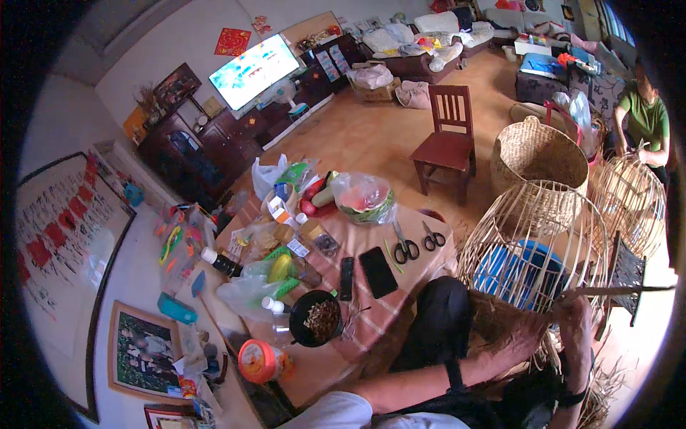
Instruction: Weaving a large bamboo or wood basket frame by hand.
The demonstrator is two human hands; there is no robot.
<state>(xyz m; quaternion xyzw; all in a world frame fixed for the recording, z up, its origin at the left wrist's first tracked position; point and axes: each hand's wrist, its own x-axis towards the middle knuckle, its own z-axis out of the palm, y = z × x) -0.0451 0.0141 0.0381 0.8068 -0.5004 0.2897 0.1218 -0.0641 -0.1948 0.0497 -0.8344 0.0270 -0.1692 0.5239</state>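
An unfinished basket (532, 236) of pale upright bamboo ribs stands in front of me, its woven lower wall (493, 314) against my dark-trousered knee (439, 322). My left hand (527, 332) lies on that woven wall and grips it. My right hand (576, 304) is closed on a long thin bamboo strip (629, 289) that runs off to the right at the height of the weave's edge. A blue stool (511, 270) shows through the ribs.
Left of me, a cloth-covered table (386, 314) holds two pairs of scissors (418, 243), a phone (378, 272), a remote, a black bowl (316, 318), bottles and bags. A wooden chair (446, 139) and a finished basket (539, 161) stand beyond. A person in green (647, 118) works on another frame (632, 200).
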